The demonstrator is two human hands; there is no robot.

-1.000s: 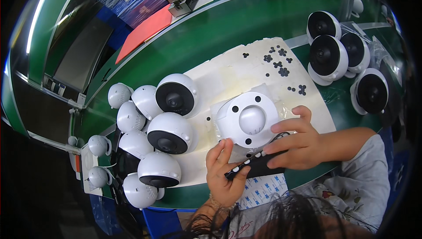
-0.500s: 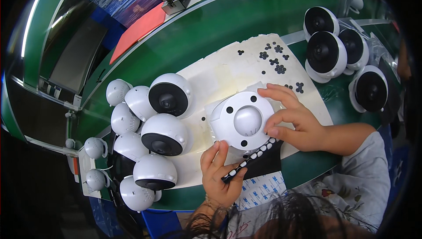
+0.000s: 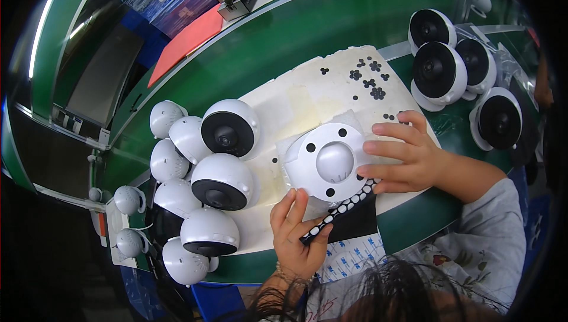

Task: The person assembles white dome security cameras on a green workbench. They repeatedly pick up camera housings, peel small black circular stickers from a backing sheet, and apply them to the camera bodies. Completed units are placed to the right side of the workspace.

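Observation:
A white round camera (image 3: 335, 159) lies base up on a small foam sheet (image 3: 291, 145) in front of me. Its ring-shaped base bears several round black pads (image 3: 310, 147), one of them at the right edge beside my right fingertips. My left hand (image 3: 299, 236) grips a black strip with white oval gaps (image 3: 340, 210), and its raised fingertips touch the near left side of the base. The strip slants up along the base's near right edge. My right hand (image 3: 408, 155) is open, fingers spread over the base's right rim, with nothing seen held.
More white cameras (image 3: 222, 182) with black fronts crowd the left. Another group (image 3: 439, 70) stands at the right. Loose black pads (image 3: 377, 93) dot the worn cream sheet (image 3: 284, 94) on the green table (image 3: 284, 26). Near me lie a black sheet and printed backing paper (image 3: 352, 257).
My right hand has gone from pinching at the base's right edge to spread fingers, shifting slightly right. Another black pad now shows there. My left hand has barely moved.

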